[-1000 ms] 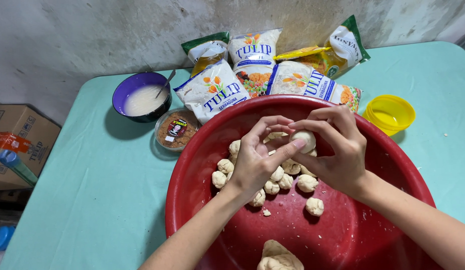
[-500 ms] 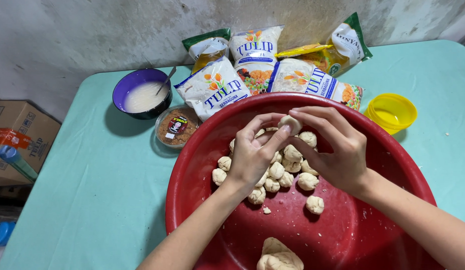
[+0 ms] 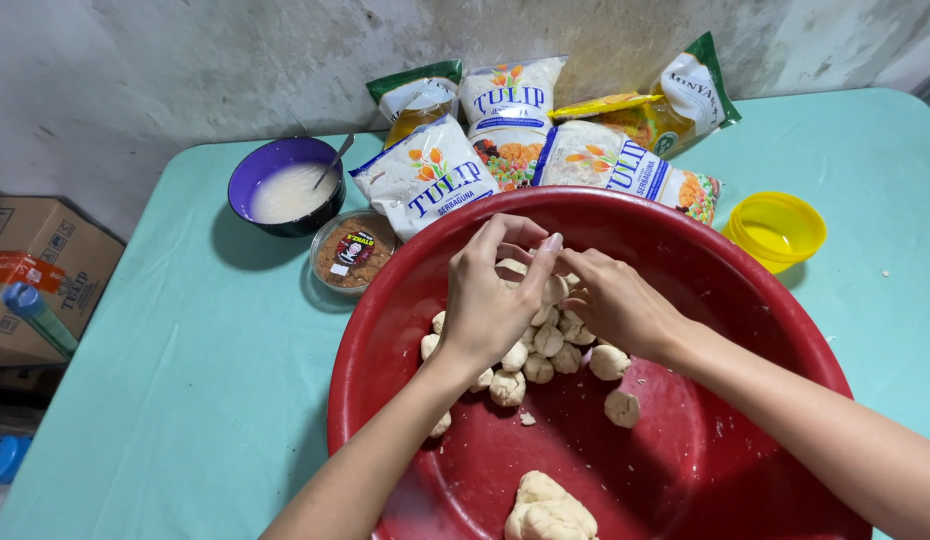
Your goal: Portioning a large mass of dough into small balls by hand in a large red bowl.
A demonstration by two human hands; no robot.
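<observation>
A big red basin stands on the turquoise table. Inside it lies a heap of several small dough balls, and a larger lump of dough rests near its front. My left hand and my right hand meet low over the heap. Together their fingertips pinch one small dough ball that touches the top of the heap. Two loose balls lie just right of the heap, under my right wrist.
Behind the basin lie several flour bags and oil pouches against the wall. A purple bowl of white liquid with a spoon, a small clear tub, a yellow bowl; a cardboard box off the table's left.
My hands held the small dough ball higher, above the heap, and have since come down and leftward, bringing it onto the heap.
</observation>
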